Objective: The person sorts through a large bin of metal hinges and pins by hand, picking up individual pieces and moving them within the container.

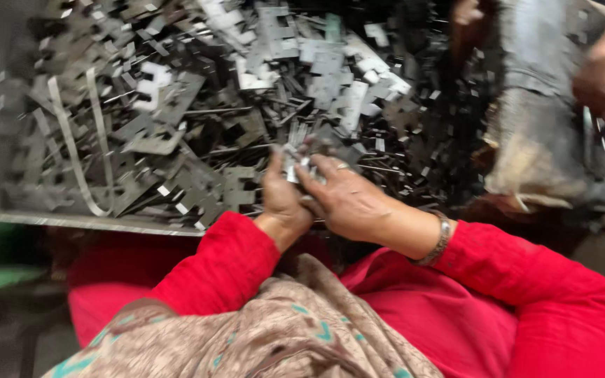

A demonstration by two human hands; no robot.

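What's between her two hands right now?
In the head view, a small bundle of flat grey metal stampings sits between the left hand and right hand.

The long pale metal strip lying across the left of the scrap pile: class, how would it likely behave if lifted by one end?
The metal strip looks thin, narrow and curved, so it would probably flex and sag. Flat, it should not roll. Tangled among the stamped pieces, it may snag.

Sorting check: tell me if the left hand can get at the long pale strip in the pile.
Probably yes. The strip lies on top of the scrap, uncovered, left of the left hand, with nothing between them.
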